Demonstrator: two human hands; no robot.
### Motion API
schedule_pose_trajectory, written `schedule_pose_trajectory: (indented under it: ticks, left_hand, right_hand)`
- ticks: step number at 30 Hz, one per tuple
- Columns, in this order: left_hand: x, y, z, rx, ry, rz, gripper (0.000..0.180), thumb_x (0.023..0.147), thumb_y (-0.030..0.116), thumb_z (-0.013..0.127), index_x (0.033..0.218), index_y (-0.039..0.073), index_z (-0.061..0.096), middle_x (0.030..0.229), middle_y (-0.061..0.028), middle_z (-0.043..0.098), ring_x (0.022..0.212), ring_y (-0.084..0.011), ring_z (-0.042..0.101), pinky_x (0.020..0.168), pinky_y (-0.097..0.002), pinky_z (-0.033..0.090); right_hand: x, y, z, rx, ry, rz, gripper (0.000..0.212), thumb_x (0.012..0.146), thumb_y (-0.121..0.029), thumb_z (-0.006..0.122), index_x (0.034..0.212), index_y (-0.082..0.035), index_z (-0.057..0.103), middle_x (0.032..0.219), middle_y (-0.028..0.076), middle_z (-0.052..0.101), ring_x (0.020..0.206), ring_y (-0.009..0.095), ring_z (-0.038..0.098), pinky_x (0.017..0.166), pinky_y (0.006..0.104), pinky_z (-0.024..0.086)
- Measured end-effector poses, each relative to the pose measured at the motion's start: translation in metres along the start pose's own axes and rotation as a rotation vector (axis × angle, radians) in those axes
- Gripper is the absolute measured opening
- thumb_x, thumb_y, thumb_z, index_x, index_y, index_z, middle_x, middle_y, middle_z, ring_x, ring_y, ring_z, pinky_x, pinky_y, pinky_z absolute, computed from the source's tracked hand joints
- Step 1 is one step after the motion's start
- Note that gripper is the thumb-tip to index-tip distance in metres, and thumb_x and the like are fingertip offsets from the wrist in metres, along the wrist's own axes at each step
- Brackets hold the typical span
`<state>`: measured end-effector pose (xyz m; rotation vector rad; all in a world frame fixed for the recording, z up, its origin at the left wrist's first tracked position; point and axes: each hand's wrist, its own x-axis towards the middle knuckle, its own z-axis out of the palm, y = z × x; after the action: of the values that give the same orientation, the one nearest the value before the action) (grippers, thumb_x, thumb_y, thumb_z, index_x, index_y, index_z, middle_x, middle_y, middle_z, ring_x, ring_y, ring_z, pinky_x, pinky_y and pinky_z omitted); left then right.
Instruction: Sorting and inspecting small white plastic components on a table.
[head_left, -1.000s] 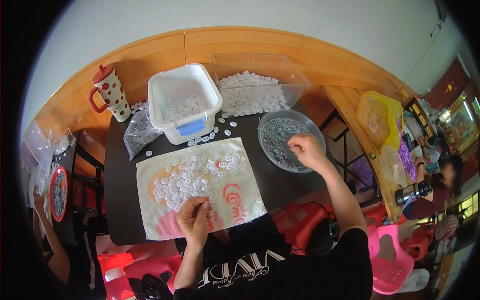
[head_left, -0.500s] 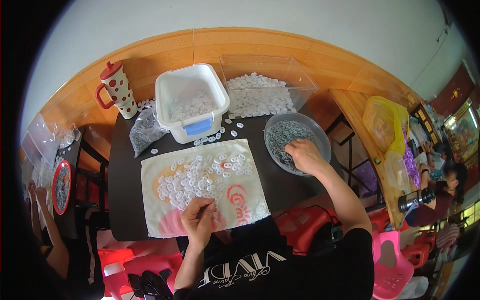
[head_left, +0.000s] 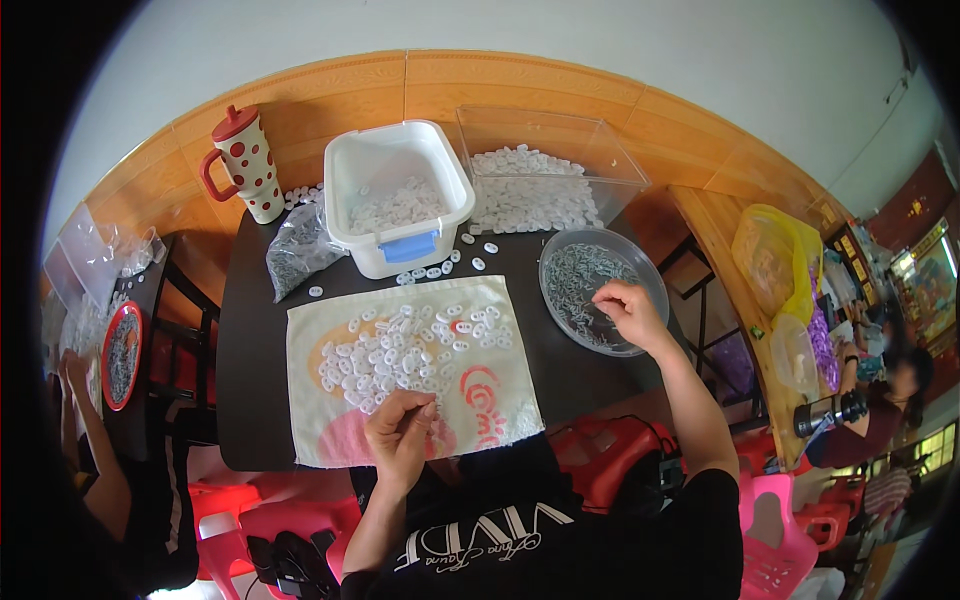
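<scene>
My left hand (head_left: 400, 435) is closed in a pinch over the near part of a printed towel (head_left: 505, 390); whatever lies between its fingertips is too small to make out. Just beyond it a heap of small white oval plastic pieces (head_left: 385, 355), some showing dark holes, covers the towel's middle. My right hand (head_left: 635, 315) hovers above the near right part of a round clear bowl (head_left: 655, 290), thumb and fingers pinched together. Thin grey metal pieces (head_left: 585, 275) lie in that bowl. What the right fingertips hold, if anything, cannot be seen.
Behind the towel stand a white tub (head_left: 455, 205) with a blue latch and a clear box (head_left: 625, 180), both holding white pieces. A bag of grey pieces (head_left: 300, 250) and a dotted tumbler (head_left: 248, 165) are at left. Another person's hands (head_left: 75, 375) are beside a red tray (head_left: 107, 385).
My right hand has lifted up from the metal pieces and shifted slightly right, its fingers now in a pinch. My left hand keeps its pinch in nearly the same place. The view has shifted slightly.
</scene>
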<state>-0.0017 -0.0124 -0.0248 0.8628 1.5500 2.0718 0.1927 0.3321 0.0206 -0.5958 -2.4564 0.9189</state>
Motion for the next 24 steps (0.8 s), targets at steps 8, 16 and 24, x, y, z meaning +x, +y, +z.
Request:
schedule_pose_trajectory:
  ticks: [8, 16, 24]
  left_hand:
    - [0.000, 0.007, -0.004, -0.010, 0.034, -0.089, 0.014, 0.088, -0.011, 0.059, 0.097, -0.004, 0.067, 0.086, -0.0045, 0.063, 0.072, -0.0086, 0.060, 0.064, -0.0208, 0.047]
    - [0.003, 0.002, -0.001, -0.059, -0.040, -0.079, 0.022, 0.090, -0.012, 0.056, 0.107, -0.003, 0.067, 0.089, -0.0055, 0.064, 0.070, -0.0088, 0.060, 0.062, -0.0210, 0.048]
    - [-0.004, 0.000, -0.005, -0.123, -0.023, -0.130, 0.031, 0.091, -0.012, 0.057, 0.120, -0.001, 0.062, 0.100, -0.0061, 0.065, 0.085, -0.0101, 0.064, 0.070, -0.0219, 0.053]
  right_hand:
    - [-0.003, -0.036, 0.006, 0.148, 0.076, -0.054, 0.009, 0.087, 0.008, 0.060, 0.093, 0.002, 0.063, 0.085, 0.003, 0.061, 0.074, 0.008, 0.055, 0.065, 0.0228, 0.042]
    - [-0.019, -0.150, 0.105, 0.458, -0.088, -0.308, 0.019, 0.083, 0.012, 0.061, 0.100, 0.003, 0.064, 0.088, 0.009, 0.063, 0.078, 0.014, 0.061, 0.068, 0.0237, 0.048]
    - [-0.015, -0.162, 0.154, 0.466, -0.168, -0.300, 0.028, 0.083, 0.012, 0.060, 0.109, 0.003, 0.063, 0.089, 0.010, 0.065, 0.077, 0.016, 0.065, 0.068, 0.0256, 0.051]
